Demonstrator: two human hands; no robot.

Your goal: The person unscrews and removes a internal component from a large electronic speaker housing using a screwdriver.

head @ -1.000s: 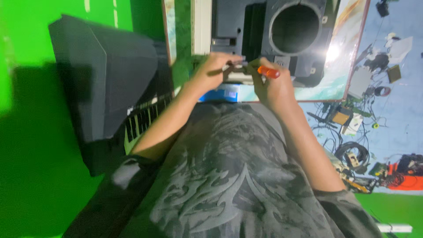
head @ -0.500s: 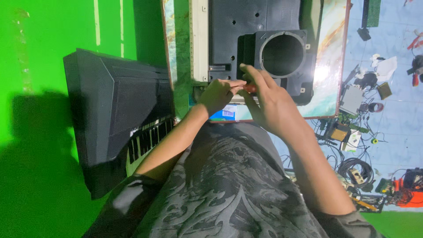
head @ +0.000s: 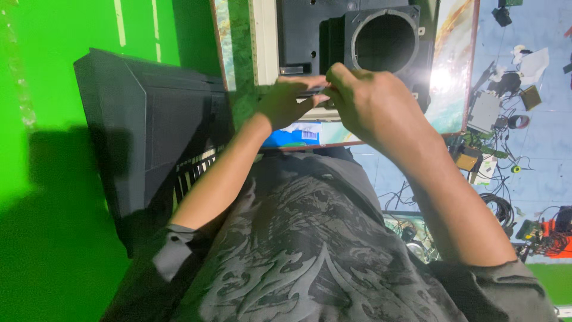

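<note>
A black plastic housing (head: pixel 310 30) with a large round opening (head: pixel 384 42) lies on a table with a patterned top (head: pixel 453 89). Both my hands meet at its near edge. My right hand (head: pixel 372 104) is closed around a screwdriver, with only the dark shaft (head: pixel 313 92) showing and the handle hidden in my fist. My left hand (head: pixel 286 104) pinches the shaft's far end with its fingertips, right against the housing.
A black keyboard instrument (head: pixel 149 131) leans at the left, its keys (head: pixel 190 170) showing, against a green backdrop (head: pixel 47 89). On the blue floor at the right lie cables (head: pixel 497 209), circuit boards (head: pixel 485 110) and small parts. A blue packet (head: pixel 292 136) sits at the table's near edge.
The orange screwdriver handle seen earlier is now hidden inside my right fist. Both hands have stayed together at the housing's near edge, and the view has come closer.
</note>
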